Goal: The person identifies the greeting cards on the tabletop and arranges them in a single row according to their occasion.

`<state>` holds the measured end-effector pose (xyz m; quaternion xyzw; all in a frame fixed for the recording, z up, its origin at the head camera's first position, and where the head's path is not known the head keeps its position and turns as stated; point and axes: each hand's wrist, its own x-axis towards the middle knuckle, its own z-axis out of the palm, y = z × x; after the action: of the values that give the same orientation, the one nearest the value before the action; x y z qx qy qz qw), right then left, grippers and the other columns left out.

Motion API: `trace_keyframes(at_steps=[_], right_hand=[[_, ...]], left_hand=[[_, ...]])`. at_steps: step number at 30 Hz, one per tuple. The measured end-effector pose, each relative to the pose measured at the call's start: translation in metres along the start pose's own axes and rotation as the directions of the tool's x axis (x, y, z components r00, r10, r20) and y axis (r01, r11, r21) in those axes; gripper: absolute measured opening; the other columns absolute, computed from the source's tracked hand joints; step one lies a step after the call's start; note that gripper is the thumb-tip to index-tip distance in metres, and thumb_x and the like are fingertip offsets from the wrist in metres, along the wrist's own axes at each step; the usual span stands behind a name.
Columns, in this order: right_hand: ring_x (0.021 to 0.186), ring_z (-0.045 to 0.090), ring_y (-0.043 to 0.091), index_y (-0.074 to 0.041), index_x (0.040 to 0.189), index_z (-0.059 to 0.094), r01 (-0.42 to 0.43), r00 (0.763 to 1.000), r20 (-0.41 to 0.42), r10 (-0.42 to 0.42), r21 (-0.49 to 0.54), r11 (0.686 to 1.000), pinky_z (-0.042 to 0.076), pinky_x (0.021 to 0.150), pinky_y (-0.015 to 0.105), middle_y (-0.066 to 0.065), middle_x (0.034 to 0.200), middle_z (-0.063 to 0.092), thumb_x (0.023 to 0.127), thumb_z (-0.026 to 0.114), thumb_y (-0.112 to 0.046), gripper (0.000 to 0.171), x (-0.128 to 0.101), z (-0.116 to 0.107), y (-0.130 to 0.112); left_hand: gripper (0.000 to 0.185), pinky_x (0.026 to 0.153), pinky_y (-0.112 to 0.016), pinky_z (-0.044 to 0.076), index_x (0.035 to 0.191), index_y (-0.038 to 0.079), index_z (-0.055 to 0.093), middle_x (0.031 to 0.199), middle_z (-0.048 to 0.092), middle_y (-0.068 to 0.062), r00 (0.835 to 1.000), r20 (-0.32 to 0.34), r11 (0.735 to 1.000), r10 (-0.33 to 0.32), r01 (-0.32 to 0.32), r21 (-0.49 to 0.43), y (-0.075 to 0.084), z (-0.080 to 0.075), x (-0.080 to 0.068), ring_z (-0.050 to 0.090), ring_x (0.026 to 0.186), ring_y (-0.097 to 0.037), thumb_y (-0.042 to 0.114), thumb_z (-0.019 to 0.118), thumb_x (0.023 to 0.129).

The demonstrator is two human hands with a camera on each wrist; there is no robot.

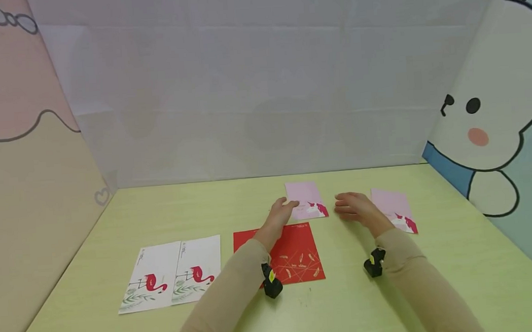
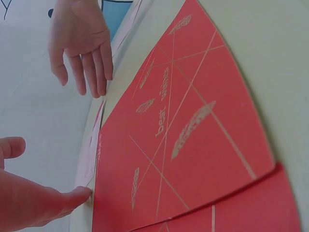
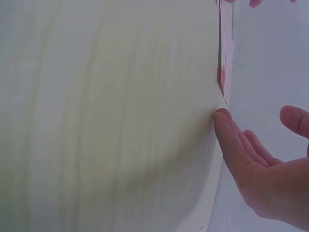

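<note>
1. The green table (image 1: 392, 290) has cards on it.
2. The pink card (image 1: 305, 200) lies longways, pointing away.
3. The left hand (image 1: 281, 210) touches its left edge, fingers loose.
4. The right hand (image 1: 354, 207) rests just right of it, fingers flat, holding nothing.

You get soft, even, fairly bright light from above in the head view, with only faint shadows under the sleeves on the table (image 1: 393, 300) and no glare, though the wide lens bends the walls outward at the edges. Your left wrist view is sharp on the red card (image 2: 193, 145) but pale and washed out toward the left. Your right wrist view is hazy, with the tabletop blurred into streaks.
</note>
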<state>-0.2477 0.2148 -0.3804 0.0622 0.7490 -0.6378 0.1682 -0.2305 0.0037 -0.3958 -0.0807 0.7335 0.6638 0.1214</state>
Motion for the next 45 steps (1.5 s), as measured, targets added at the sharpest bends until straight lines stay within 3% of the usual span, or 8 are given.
trace_keyframes(at_steps=[7, 17, 23, 28, 32, 39, 45], right_hand=[[0.116, 0.039, 0.035, 0.011, 0.133, 0.018, -0.012, 1.000, -0.005, 0.012, 0.001, 1.000, 0.036, 0.092, 0.039, 0.032, 0.130, 0.029, 0.092, 0.042, -0.019, 0.056, 0.001, 0.006, -0.002], [0.112, 0.043, 0.036, 0.012, 0.131, 0.022, 0.015, 1.000, -0.015, -0.015, 0.004, 1.000, 0.038, 0.090, 0.037, 0.032, 0.127, 0.033, 0.092, 0.042, -0.016, 0.053, 0.003, 0.015, 0.002], [0.096, 0.055, 0.025, 0.015, 0.130, 0.023, 0.029, 1.000, -0.011, -0.029, 0.017, 0.999, 0.042, 0.086, 0.036, 0.032, 0.124, 0.037, 0.092, 0.042, -0.009, 0.049, 0.005, 0.019, 0.004], [0.075, 0.056, 0.012, 0.015, 0.129, 0.028, 0.048, 0.999, -0.020, -0.048, 0.000, 0.999, 0.047, 0.078, 0.031, 0.019, 0.100, 0.053, 0.089, 0.046, -0.003, 0.047, 0.006, 0.022, 0.004], [0.068, 0.054, 0.008, 0.012, 0.128, 0.032, 0.059, 0.998, -0.022, -0.059, -0.020, 0.998, 0.049, 0.071, 0.026, 0.005, 0.082, 0.054, 0.088, 0.048, -0.001, 0.046, 0.008, 0.024, 0.004], [0.065, 0.054, 0.008, 0.007, 0.130, 0.035, 0.072, 0.995, -0.065, -0.071, 0.016, 0.997, 0.050, 0.066, 0.025, 0.003, 0.076, 0.054, 0.086, 0.048, 0.001, 0.046, 0.005, 0.027, 0.004], [0.066, 0.055, 0.009, 0.003, 0.131, 0.036, 0.078, 0.994, -0.084, -0.075, 0.025, 0.997, 0.050, 0.065, 0.025, 0.003, 0.077, 0.055, 0.087, 0.050, -0.001, 0.046, 0.001, 0.023, 0.002]], left_hand=[[0.059, 0.094, -0.044, 0.033, 0.137, 0.006, 0.026, 0.134, 0.034, -0.017, 0.999, 0.027, 0.999, -0.017, 0.018, -0.033, 0.003, 0.001, 0.002, 0.040, 0.113, -0.039, 0.028, 0.052, 0.089], [0.057, 0.089, -0.038, 0.040, 0.136, 0.004, 0.028, 0.130, 0.038, -0.018, 1.000, 0.015, 0.998, -0.019, 0.020, -0.054, 0.001, 0.001, 0.004, 0.042, 0.114, -0.031, 0.026, 0.052, 0.089], [0.055, 0.085, -0.036, 0.043, 0.134, 0.002, 0.031, 0.129, 0.038, -0.018, 1.000, -0.007, 0.996, -0.026, 0.026, -0.084, -0.001, 0.000, 0.007, 0.042, 0.113, -0.030, 0.024, 0.053, 0.088], [0.053, 0.081, -0.034, 0.046, 0.133, 0.000, 0.032, 0.127, 0.041, -0.020, 1.000, -0.008, 0.994, -0.009, 0.008, -0.106, -0.003, -0.001, 0.009, 0.043, 0.113, -0.030, 0.021, 0.052, 0.089], [0.050, 0.077, -0.033, 0.048, 0.132, -0.001, 0.034, 0.123, 0.044, -0.020, 1.000, -0.020, 0.995, -0.007, 0.005, -0.096, -0.002, -0.001, 0.009, 0.046, 0.110, -0.030, 0.019, 0.051, 0.089], [0.045, 0.073, -0.029, 0.049, 0.128, -0.002, 0.039, 0.108, 0.052, -0.017, 0.999, -0.045, 0.999, -0.008, 0.007, -0.038, -0.004, 0.000, 0.012, 0.052, 0.095, -0.024, 0.017, 0.050, 0.090], [0.041, 0.061, -0.025, 0.045, 0.127, -0.002, 0.043, 0.090, 0.055, -0.009, 0.996, -0.043, 0.997, 0.073, -0.072, 0.012, -0.006, -0.001, 0.014, 0.047, 0.066, -0.014, 0.009, 0.050, 0.088]])
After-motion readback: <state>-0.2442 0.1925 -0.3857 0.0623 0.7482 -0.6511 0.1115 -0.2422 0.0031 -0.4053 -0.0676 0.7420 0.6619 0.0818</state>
